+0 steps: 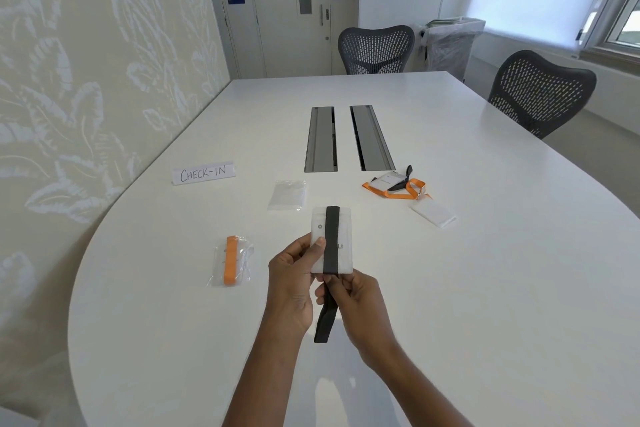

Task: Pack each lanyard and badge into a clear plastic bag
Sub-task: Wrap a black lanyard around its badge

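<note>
My left hand [292,279] holds a white badge [343,255] upright above the table, thumb on its face. A black lanyard [330,239] runs down the front of the badge. My right hand [353,302] pinches that lanyard just below the badge, and its loose end [322,324] hangs down. Flat on the table beyond the badge lies an empty clear plastic bag [287,195]. To the left lies a clear bag holding an orange lanyard and badge [231,264]. At the right lie an orange lanyard [405,192], a badge with a black lanyard [388,181] and another white badge [433,214].
A folded "CHECK-IN" card [203,173] stands at the left of the white table [485,288]. Two grey cable hatches [346,138] sit in the table's middle. Two dark mesh chairs [375,49] stand at the far end and right side. A patterned wall runs along the left.
</note>
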### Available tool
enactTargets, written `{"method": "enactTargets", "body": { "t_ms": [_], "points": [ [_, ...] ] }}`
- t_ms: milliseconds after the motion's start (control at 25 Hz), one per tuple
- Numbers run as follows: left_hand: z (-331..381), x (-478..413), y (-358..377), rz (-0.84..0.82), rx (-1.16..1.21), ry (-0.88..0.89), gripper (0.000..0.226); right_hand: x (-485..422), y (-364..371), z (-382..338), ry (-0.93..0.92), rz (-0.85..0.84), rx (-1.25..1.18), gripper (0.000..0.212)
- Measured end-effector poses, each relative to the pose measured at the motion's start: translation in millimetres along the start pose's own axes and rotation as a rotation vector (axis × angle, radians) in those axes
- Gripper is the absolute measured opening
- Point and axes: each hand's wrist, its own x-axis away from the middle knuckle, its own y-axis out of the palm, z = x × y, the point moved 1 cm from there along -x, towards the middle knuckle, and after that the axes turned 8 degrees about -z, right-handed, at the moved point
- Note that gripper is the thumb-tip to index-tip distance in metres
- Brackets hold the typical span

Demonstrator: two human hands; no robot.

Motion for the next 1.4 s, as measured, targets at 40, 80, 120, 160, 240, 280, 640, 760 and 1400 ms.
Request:
{"method": "enactTargets", "body": {
  "t_ms": [40, 80, 120, 160, 240, 280, 640, 760, 1400],
  "points": [
    [-0.9, 0.2, 0.6, 0.012, 0.005, -0.013, 0.016, 1.5, -0.2, -1.4, 0.013, 0.006, -0.021, 0.023],
    [-1.8, 0.3, 1.3, 0.027, 0.01, -0.023, 0.017, 3.3, -0.2, -2.9, 0.027, 0.011, -0.041, 0.022],
    [-2.6, 0.6, 1.9, 0.041, 0.014, -0.031, 0.017, 4.8, -0.2, -4.5, 0.041, 0.016, -0.053, 0.022],
    [-3.5, 0.9, 3.1, 0.055, 0.021, -0.04, 0.016, 6.0, -0.2, -5.7, 0.057, 0.023, -0.056, 0.022],
    [-4.9, 1.5, 6.0, 0.085, 0.048, -0.064, 0.013, 7.8, -0.5, -7.9, 0.094, 0.029, -0.049, 0.022],
    [-4.8, 1.5, 7.6, 0.106, 0.06, -0.076, 0.011, 8.5, -0.6, -9.2, 0.112, 0.022, -0.046, 0.021],
    [-5.7, 1.9, 13.5, 0.197, -0.186, 0.181, 0.027, 9.8, -5.5, -22.2, 0.257, 0.048, -0.207, 0.03],
    [-11.2, 4.7, 12.5, 0.185, -0.354, 0.293, 0.017, 5.5, -14.8, -32.1, 0.311, 0.066, -0.274, 0.033],
    [-26.2, 19.0, 8.2, 0.054, -0.632, 0.43, 0.02, -26.3, -51.5, -56.0, 0.204, 0.135, -0.228, 0.035]
  ]
}}
